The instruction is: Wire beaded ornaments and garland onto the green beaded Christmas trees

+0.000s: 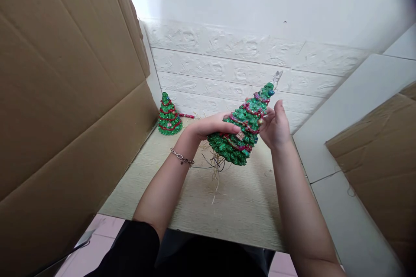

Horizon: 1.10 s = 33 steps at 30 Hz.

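A green glittery Christmas tree figure [242, 127] with red and pink garlands is held above the table, its tip with a clear star tilted up to the right. My left hand [216, 125] is wrapped round its lower part, thumb across the front. My right hand [276, 125] is beside the upper right side of the tree, thumb raised and fingers apart, partly behind it; whether the fingertips touch it is hidden. Below the tree's base are straw-like strands and dark wires [216, 164].
A second, similar tree [169, 114] stands upright at the back left of the table [195, 199], near a small red stick [186, 116]. Cardboard [71, 73] rises on the left; white brick-pattern wall [227, 65] stands behind, more cardboard [383, 151] at right.
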Tool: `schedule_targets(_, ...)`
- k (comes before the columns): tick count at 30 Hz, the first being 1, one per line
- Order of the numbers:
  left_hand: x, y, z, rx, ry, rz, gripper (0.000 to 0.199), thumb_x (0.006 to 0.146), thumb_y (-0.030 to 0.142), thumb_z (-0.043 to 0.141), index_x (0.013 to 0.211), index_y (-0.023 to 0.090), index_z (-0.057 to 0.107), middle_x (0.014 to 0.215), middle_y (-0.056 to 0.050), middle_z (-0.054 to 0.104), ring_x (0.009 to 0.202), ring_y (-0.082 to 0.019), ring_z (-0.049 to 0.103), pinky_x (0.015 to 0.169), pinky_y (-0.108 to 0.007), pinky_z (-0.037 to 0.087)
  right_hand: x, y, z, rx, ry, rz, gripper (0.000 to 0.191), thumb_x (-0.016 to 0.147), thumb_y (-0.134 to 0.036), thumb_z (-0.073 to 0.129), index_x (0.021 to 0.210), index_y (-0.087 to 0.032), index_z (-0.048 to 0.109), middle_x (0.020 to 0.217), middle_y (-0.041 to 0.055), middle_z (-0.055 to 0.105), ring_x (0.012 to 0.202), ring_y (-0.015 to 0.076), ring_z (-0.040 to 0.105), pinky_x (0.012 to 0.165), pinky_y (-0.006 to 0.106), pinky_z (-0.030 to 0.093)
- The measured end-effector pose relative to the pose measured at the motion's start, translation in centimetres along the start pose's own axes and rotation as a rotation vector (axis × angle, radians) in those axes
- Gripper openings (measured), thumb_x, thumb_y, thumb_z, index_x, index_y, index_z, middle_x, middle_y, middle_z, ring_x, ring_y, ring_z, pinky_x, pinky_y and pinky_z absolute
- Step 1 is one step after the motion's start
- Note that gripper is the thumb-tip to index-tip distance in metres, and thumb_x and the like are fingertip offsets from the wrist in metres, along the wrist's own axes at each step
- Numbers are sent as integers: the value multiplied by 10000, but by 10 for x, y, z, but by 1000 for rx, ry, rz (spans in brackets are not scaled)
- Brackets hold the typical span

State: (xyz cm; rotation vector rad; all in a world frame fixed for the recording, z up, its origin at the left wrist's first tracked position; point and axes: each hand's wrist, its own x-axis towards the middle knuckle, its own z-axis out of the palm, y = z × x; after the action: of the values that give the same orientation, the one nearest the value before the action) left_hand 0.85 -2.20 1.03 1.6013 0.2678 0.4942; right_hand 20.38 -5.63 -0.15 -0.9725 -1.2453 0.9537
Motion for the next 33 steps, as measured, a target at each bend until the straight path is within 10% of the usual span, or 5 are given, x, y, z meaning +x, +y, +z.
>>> schedule_targets(7, 2, 10, 12, 178, 57, -8, 604, 628, 495, 807, 1111, 160, 669, 1089, -139, 714, 1049, -332, 666, 948, -497, 531, 16, 8, -20, 100, 460, -254, 394, 612, -442, 770, 893, -192, 654, 885, 37, 691, 778, 167, 649, 734, 330, 532)
schedule_targets(18, 8, -6, -6, 528, 446, -100, 667, 503, 537, 842, 1046, 197, 657, 1200, -148, 503, 1224, -436, 465, 1047, -619, 398, 5, -18, -27, 59, 641, -636, 392, 777, -207, 557, 1119, -314, 396, 811, -42, 540, 604, 124, 542, 688, 312, 514)
schedule_targets(25, 5, -2, -1, 643, 541, -207, 856, 535, 564, 790, 1260, 186, 536, 1362, -136, 358, 1274, -359, 440, 1114, -480, 392, -17, -35, -19, -141, 236, -257, 361, 826, -431, 485, 1044, -207, 665, 527, -77, 250, 422, 102, 168, 424, 252, 152)
schedule_targets(33, 5, 0, 0, 721, 508, -231, 774, 539, 557, 778, 1188, 189, 569, 1331, -118, 373, 1246, -324, 472, 1083, -406, 430, -28, -39, 6, -834, 26, -340, 297, 854, -383, 555, 731, -205, 758, 567, 12, 587, 580, 174, 529, 577, 294, 372)
